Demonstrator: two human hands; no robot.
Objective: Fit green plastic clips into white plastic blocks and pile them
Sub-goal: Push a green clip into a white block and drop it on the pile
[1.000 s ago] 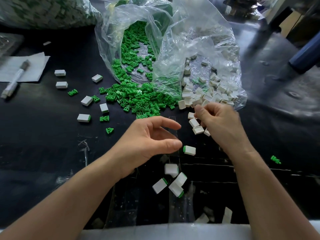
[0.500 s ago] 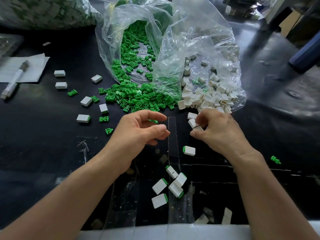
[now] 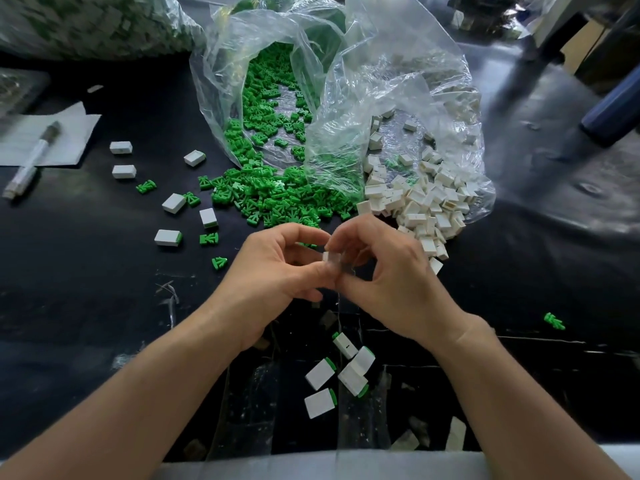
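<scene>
My left hand [image 3: 277, 271] and my right hand [image 3: 391, 271] meet fingertip to fingertip above the black table. Between them shows a small white block [image 3: 326, 256], pinched by my right fingers with my left thumb against it. A bit of a green clip [image 3: 307, 244] peeks out under my curled left fingers. Beyond the hands, green clips [image 3: 277, 199] spill from one clear bag and white blocks [image 3: 422, 202] from another. Several fitted blocks with green ends [image 3: 346, 372] lie in a loose pile near me, below the hands.
More blocks [image 3: 168, 237] and single clips [image 3: 209, 239] lie scattered at the left. A marker pen [image 3: 31, 161] rests on white paper [image 3: 59, 133] at far left. One stray clip [image 3: 554, 321] lies at the right. A full bag [image 3: 86, 22] fills the back left corner.
My left hand took a green clip from the heap and my right hand a white block from its pile. Both hands then came together at the centre. One more fitted block lies in the near pile.
</scene>
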